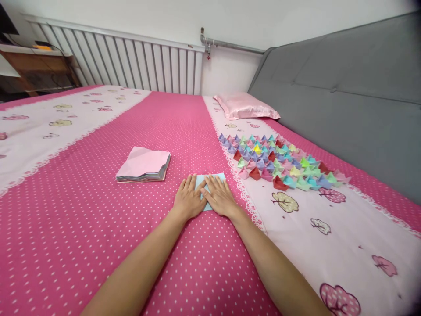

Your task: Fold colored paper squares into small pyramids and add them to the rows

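Observation:
A light blue sheet of paper [214, 177] lies on the pink dotted bedsheet [98, 228]. Both hands lie flat on top of it, fingers stretched forward. My left hand [188, 198] covers the sheet's left part. My right hand [219, 196] covers its middle and right, and the two hands touch at the thumbs. Only the far edge and corners of the paper show. A stack of square papers [144, 165] with a pale pink sheet on top rests to the left of my hands.
Several small folded paper shapes in many colours [279, 161] lie in rows to the right. A pink satin pillow [245, 106] sits beyond them beside a grey padded headboard [345, 96]. A white radiator [131, 59] lines the far wall.

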Demonstrator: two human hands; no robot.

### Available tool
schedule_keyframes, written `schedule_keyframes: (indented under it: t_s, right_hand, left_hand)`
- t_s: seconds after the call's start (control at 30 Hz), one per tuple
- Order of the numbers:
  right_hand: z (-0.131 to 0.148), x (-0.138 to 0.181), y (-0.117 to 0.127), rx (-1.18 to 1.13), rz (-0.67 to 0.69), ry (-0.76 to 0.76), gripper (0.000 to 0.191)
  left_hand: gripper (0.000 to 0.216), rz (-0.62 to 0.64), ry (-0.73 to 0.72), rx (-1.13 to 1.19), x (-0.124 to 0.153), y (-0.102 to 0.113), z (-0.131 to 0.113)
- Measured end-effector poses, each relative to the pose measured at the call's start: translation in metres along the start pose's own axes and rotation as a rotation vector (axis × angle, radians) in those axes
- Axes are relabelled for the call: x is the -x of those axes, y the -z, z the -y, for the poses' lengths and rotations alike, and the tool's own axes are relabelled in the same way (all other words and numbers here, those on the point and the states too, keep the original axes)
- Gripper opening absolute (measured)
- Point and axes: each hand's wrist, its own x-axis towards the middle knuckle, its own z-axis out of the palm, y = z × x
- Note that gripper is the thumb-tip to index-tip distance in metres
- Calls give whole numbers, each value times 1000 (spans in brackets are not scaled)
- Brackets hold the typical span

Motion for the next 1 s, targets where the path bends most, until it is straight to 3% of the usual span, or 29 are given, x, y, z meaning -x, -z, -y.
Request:
schedule_keyframes:
  t_s: [0.37, 0.63, 0.8, 1.0]
  right_hand:
    - [-5, 1, -1, 46, -32, -158, 73]
    - [-11, 7, 3, 15, -144, -251, 70]
    - [-25, 5, 13, -290, -359, -304, 52]
    - [-35, 5, 17, -804, -399, -424, 60]
  left_hand:
    - [87, 33, 162, -2, 6, 4, 11]
    - [63, -13, 210, -79, 8, 11, 16]
    - [49, -94, 298, 74, 5, 37, 13]
    - [48, 59, 419, 481, 5, 43, 11]
